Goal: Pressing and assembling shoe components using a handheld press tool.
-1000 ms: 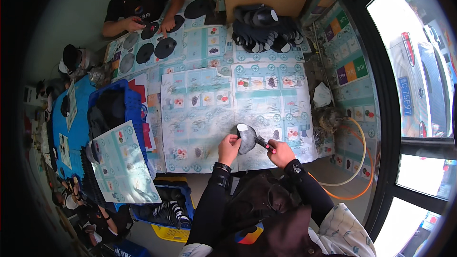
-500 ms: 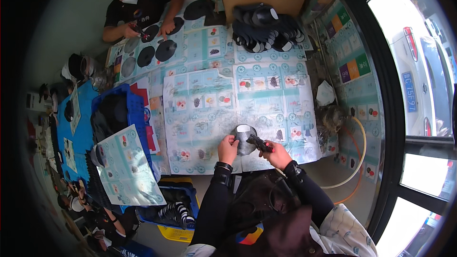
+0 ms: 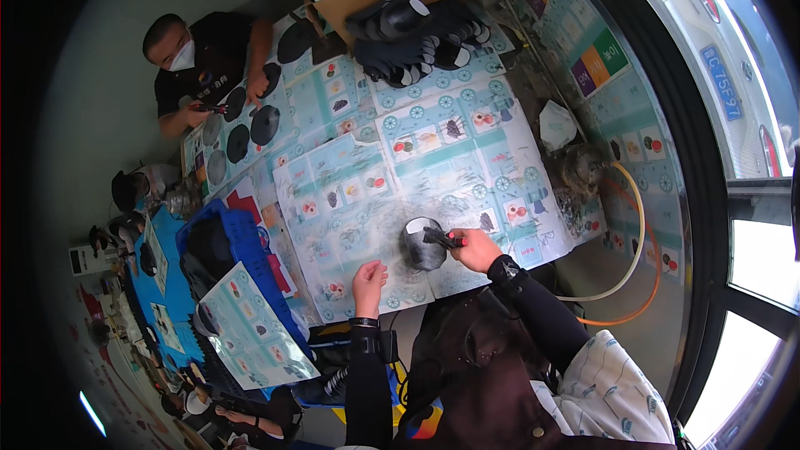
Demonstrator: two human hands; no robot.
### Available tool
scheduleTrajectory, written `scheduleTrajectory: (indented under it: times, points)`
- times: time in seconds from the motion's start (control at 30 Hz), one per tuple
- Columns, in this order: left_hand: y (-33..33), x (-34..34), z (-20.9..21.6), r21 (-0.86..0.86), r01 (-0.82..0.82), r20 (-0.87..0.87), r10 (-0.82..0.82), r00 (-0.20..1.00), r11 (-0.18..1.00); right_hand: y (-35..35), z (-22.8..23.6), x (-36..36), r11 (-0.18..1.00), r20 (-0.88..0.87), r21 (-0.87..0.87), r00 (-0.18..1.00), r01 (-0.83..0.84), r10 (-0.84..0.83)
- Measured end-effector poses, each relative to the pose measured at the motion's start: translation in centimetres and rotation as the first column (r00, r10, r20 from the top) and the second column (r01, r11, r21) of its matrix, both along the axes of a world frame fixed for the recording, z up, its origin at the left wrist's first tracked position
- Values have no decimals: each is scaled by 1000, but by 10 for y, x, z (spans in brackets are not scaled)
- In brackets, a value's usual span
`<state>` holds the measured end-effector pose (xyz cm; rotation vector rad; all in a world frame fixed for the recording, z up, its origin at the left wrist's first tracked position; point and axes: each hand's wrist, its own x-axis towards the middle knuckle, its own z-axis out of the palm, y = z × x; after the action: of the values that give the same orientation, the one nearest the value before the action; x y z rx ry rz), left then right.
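Note:
A dark grey, rounded, shell-like piece [image 3: 424, 253] with a pale patch at its far end rests on the paper-covered table in front of me. My right hand [image 3: 478, 251] grips a small black and red tool, which looks like a brush [image 3: 440, 237], and its dark head lies over the piece. The tool's fine shape is too small to make out. My left hand [image 3: 369, 287] is off the piece, to its near left, with loosely bent fingers and nothing in them.
A stack of dark pieces with pale ends [image 3: 425, 42] lies at the far side. A masked co-worker [image 3: 204, 75] handles flat dark pieces at the far left. At left stands a blue crate [image 3: 287, 287] under a printed sheet [image 3: 258, 333]. Hoses [image 3: 637, 242] curve at right.
My left hand has let go of the grey piece and drawn back to the left. My right hand still holds the tool over it. The whole view has turned and shifted.

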<state>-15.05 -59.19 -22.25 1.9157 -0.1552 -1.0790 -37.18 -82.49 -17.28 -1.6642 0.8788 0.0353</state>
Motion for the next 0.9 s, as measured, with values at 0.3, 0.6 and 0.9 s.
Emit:
scheduleTrajectory:
  times: [0.3, 0.6, 0.9]
  points:
    - [2, -2, 3, -10, -65, -68, 64, 996, 998, -5, -4, 2, 983, -55, 165, 994, -85, 96]
    - [5, 4, 13, 11, -91, -60, 91, 994, 996, -3, -6, 8, 987, 13, 146, 998, 60, -62]
    - [10, 7, 9, 23, -109, -60, 110, 992, 994, -8, -5, 7, 990, -74, 141, 997, -7, 17]
